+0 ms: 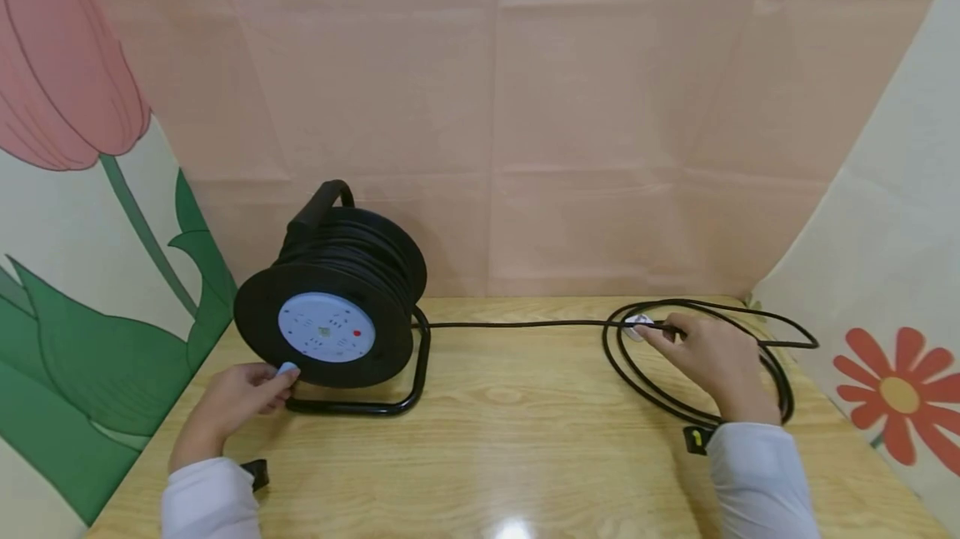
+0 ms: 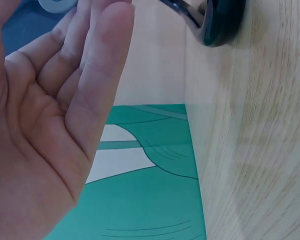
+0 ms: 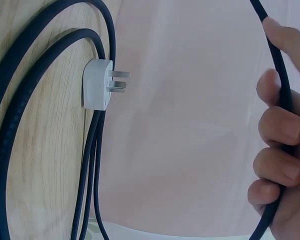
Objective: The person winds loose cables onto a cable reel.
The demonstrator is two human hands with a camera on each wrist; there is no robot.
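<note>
A black cable reel [image 1: 258,314] with a pale round socket face [image 1: 327,327] stands on its tubular frame at the left of the table. My left hand [image 1: 232,406] is at the reel's lower front edge, thumb and fingers pinching a small pale blue knob [image 1: 287,368]. In the left wrist view the palm [image 2: 35,135] shows, while the fingertips run out of frame. My right hand [image 1: 716,356] grips the black cable [image 1: 517,324], which stretches sideways from the reel. The right wrist view shows the fingers [image 3: 280,165] curled round it.
Loose cable coils [image 1: 626,372] lie on the table [image 1: 510,456] beneath my right hand. A white plug [image 3: 96,85] with metal prongs rests among them. A pink backdrop [image 1: 487,106] stands behind, with flower-printed panels at both sides.
</note>
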